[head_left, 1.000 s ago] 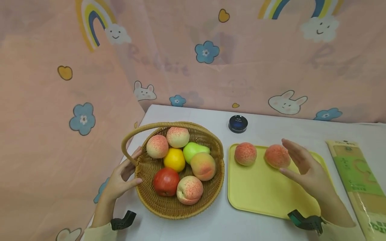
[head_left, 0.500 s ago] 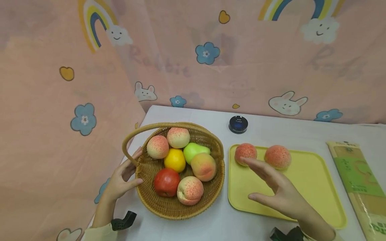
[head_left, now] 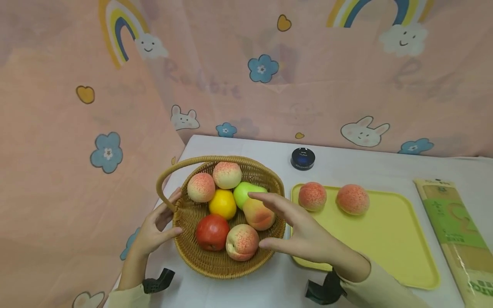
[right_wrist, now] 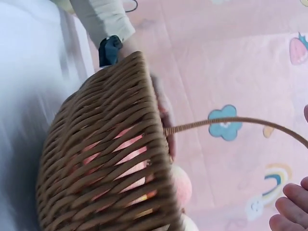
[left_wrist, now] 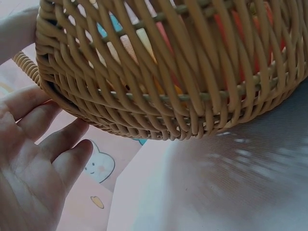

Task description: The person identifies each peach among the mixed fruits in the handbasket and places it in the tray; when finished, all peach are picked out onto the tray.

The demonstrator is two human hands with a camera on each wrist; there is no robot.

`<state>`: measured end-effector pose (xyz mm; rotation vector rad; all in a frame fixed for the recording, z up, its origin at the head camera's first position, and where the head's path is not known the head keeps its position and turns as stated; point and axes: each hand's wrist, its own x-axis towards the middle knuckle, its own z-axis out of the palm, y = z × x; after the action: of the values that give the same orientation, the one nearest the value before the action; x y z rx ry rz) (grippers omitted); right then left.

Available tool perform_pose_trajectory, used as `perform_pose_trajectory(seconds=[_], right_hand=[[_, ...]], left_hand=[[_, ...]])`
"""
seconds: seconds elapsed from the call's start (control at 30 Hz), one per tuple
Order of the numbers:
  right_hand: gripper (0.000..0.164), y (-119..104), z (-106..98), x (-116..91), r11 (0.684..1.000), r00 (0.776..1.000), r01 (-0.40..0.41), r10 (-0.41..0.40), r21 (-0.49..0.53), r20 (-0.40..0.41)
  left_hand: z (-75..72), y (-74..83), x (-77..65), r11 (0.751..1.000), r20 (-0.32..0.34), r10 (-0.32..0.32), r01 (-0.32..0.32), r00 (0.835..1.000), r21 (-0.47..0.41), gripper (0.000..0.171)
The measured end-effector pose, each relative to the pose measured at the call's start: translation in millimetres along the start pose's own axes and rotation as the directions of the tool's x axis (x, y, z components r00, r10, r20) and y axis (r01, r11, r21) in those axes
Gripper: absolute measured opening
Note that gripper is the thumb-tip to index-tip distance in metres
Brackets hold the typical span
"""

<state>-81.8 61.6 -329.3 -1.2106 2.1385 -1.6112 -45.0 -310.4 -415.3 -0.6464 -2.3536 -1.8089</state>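
Note:
A wicker basket (head_left: 231,271) with an arched handle stands at the left of the table. It holds a red apple (head_left: 212,232), a yellow round fruit (head_left: 222,204), a green pear (head_left: 242,193) and several peaches (head_left: 242,242). At its left rim, my left hand (head_left: 152,233) rests with relaxed fingers, which touch the wicker from outside in the left wrist view. My right hand (head_left: 304,231) is spread over the basket's right rim, thumb and fingers apart with nothing between them. Its fingertips overlap the pear and a yellow-orange peach (head_left: 259,215) in the head view.
Right of the basket lies a yellow tray (head_left: 389,248) with two pinkish-red peaches (head_left: 352,199) near its far edge. Behind is a dark tuna tin (head_left: 303,158). A long green and tan packet (head_left: 456,231) lies at the far right. A pink printed cloth (head_left: 231,64) hangs behind.
My right hand has moved left from over the tray's peaches to the basket's right rim, staying spread. The left hand, basket and fruit have kept their places.

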Motion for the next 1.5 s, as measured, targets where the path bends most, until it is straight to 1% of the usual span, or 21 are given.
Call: perform_pose_trajectory(seconds=[0.07, 0.13, 0.3, 0.4, 0.47, 0.53, 0.57, 0.7, 0.8, 0.97, 1.1, 1.23, 1.33, 1.5], right_hand=[[0.071, -4.1, 3.5, 15.8, 1.000, 1.000, -0.012, 0.012, -0.001, 0.020], [0.070, -5.6, 6.5, 32.2, 1.000, 1.000, 0.001, -0.001, 0.001, 0.031], [0.069, -4.9, 13.9, 72.1, 0.999, 0.999, 0.024, -0.023, -0.046, 0.028], [0.069, -3.7, 18.8, 91.3, 0.989, 1.000, -0.021, 0.023, -0.144, 0.011], [0.069, -2.2, 21.9, 101.3, 0.974, 0.998, -0.068, 0.069, -0.217, -0.003], [0.065, 0.4, 24.5, 110.0, 0.960, 0.993, -0.116, 0.116, -0.255, -0.016], [0.061, 2.4, 25.6, 113.8, 0.958, 0.991, -0.136, 0.135, -0.253, -0.023], [0.059, 9.2, 29.0, 127.3, 0.959, 0.982, -0.188, 0.180, -0.214, -0.057], [0.068, 15.5, 30.9, 134.0, 0.960, 0.974, -0.225, 0.214, -0.166, -0.077], [0.068, 31.3, 31.6, 134.7, 0.962, 0.961, -0.262, 0.253, -0.082, -0.109], [0.067, 42.3, 31.6, 132.5, 0.955, 0.954, -0.285, 0.275, -0.079, -0.122], [0.066, 46.6, 34.4, 132.3, 0.945, 0.943, -0.318, 0.307, -0.081, -0.127], [0.067, 51.2, 35.3, 132.2, 0.939, 0.938, -0.331, 0.317, -0.093, -0.138], [0.072, 60.0, 32.8, 132.2, 0.939, 0.935, -0.331, 0.313, -0.097, -0.164]], left_hand=[[-0.6, 0.0, 0.3, 1.000, 0.000, -0.001, 0.001, 1.000, -0.001, 0.079], [-1.2, -0.1, 0.9, 1.000, 0.000, -0.001, 0.001, 1.000, 0.004, 0.079], [-2.8, -1.5, 2.1, 1.000, -0.002, 0.001, -0.001, 1.000, 0.014, 0.080], [-3.3, -2.4, 2.0, 1.000, 0.001, 0.008, -0.008, 1.000, 0.009, 0.080], [-3.4, -2.8, 1.8, 1.000, 0.003, 0.012, -0.012, 1.000, 0.005, 0.080], [-3.3, -2.8, 1.7, 1.000, 0.005, 0.007, -0.007, 1.000, 0.004, 0.080], [-3.2, -2.9, 1.7, 1.000, 0.005, 0.004, -0.004, 1.000, 0.003, 0.080], [-3.3, -3.4, 1.9, 1.000, 0.006, -0.003, 0.003, 1.000, 0.000, 0.080], [-3.3, -4.6, 2.7, 1.000, 0.011, 0.003, -0.002, 1.000, -0.006, 0.079], [-0.4, -7.4, 2.8, 1.000, 0.015, 0.024, -0.024, 1.000, -0.020, 0.079], [2.8, -6.7, -1.3, 0.999, 0.000, 0.026, -0.026, 1.000, -0.018, 0.079], [1.6, -3.1, -5.3, 1.000, -0.010, 0.005, -0.005, 1.000, -0.002, 0.079], [0.5, -1.8, -4.3, 1.000, -0.004, 0.004, -0.004, 1.000, 0.008, 0.079], [-0.3, -1.2, 0.3, 1.000, -0.011, -0.009, 0.010, 1.000, 0.021, 0.079]])
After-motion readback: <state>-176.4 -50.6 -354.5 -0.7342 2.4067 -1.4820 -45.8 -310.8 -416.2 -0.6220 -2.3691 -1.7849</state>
